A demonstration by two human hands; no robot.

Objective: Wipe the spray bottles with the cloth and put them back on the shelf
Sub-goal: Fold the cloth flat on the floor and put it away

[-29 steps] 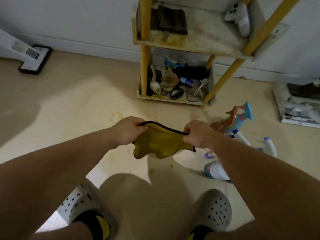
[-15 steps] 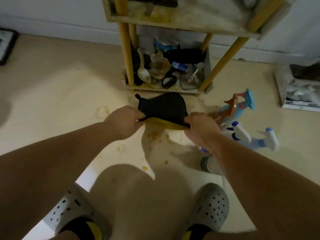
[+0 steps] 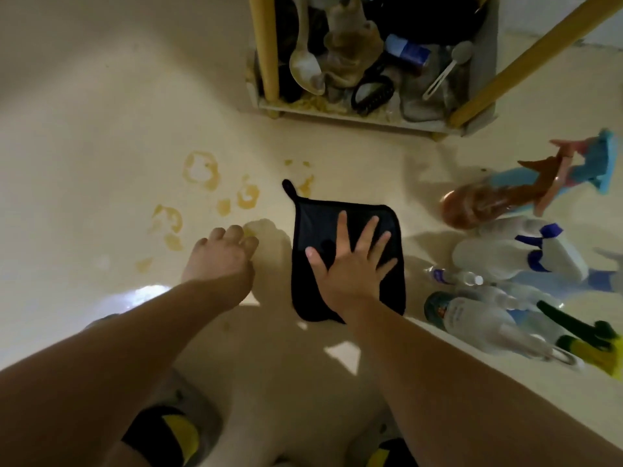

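The cloth (image 3: 320, 224) lies flat on the floor, black side up, with a small loop at its far left corner. My right hand (image 3: 354, 261) presses flat on it with fingers spread. My left hand (image 3: 222, 254) hovers just left of the cloth, fingers loosely curled, holding nothing. Several spray bottles lie on the floor to the right: a brown-filled one with a blue and pink trigger (image 3: 499, 200), a white one with blue trim (image 3: 519, 254), and a clear one with a green and yellow trigger (image 3: 499, 332).
The yellow-legged shelf (image 3: 371, 112) stands straight ahead, its bottom tier crowded with a spoon, a brush and other clutter. Yellowish stains (image 3: 202, 170) mark the pale floor left of the cloth. My feet in clogs show at the bottom edge.
The cloth went from being held up between both hands to lying flat on the floor. My left hand let go; my right hand now presses on it. The view has dropped closer to the floor.
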